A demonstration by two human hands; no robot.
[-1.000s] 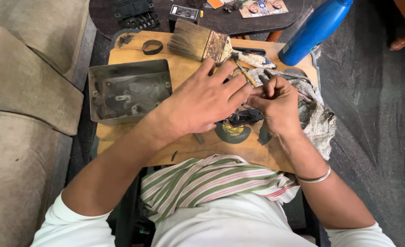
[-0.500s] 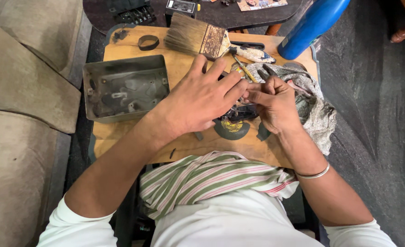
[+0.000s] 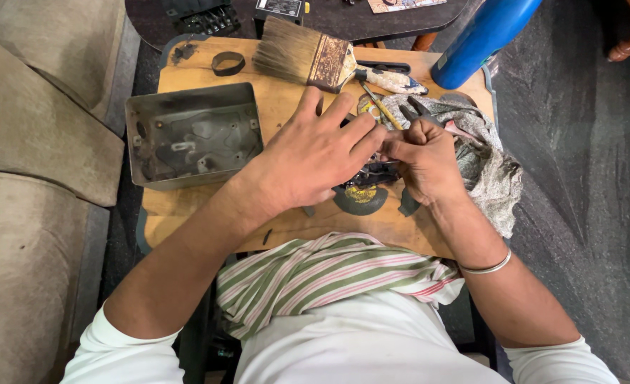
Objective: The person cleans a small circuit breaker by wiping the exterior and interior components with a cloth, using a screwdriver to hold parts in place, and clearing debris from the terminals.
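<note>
- One wooden board [image 3: 187,213] lies across the person's lap and carries everything below.
- Metal box [image 3: 190,135], open and shallow, sits on the board's left part, well apart from both hands.
- Paintbrush [image 3: 308,53] lies along the far edge.
- Left hand [image 3: 315,160] is spread flat, fingers narrow, over a dark part [image 3: 372,174].
- Right hand [image 3: 425,160] is curled tight, pinching something too small to tell, beside a patterned rag [image 3: 493,171].
- The part rests at the board's middle, over a round disc [image 3: 361,199].
</note>
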